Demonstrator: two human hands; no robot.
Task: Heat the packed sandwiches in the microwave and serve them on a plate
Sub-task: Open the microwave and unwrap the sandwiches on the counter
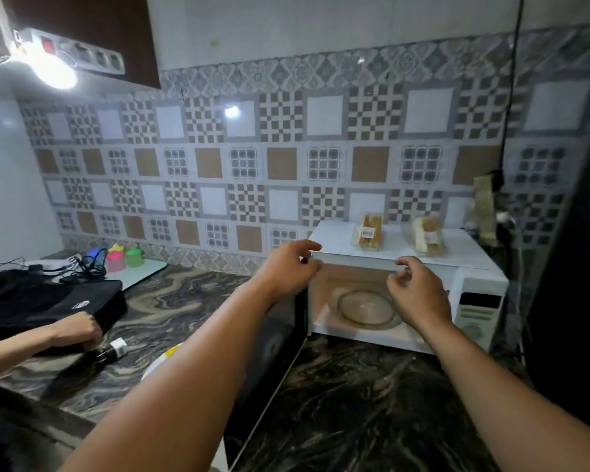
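A: Head view here. What do you have?

B: I see the white microwave (406, 287) on the marbled counter (171, 301), its dark door (269, 362) swung open toward me on the left. The glass turntable (367, 307) sits inside, nothing on it.

A: And the sandwiches?

B: Both packs are on top of the microwave. The left sandwich pack (368, 230) stands nearer the middle, the right sandwich pack (426, 235) just beside it toward the wall corner, apart from each other and from both hands.

A: Hands?

B: My left hand (292, 269) is at the microwave's upper left front corner, fingers loosely curled; I cannot tell whether it grips the edge. My right hand (418, 296) hangs before the open cavity, fingers loosely bent, holding nothing.

A: Anything else?

B: A white plate (157, 364) peeks out under my left forearm. At far left another person's hand (82, 330) rests on a black bag (48, 304), with coloured cups (121, 257) behind
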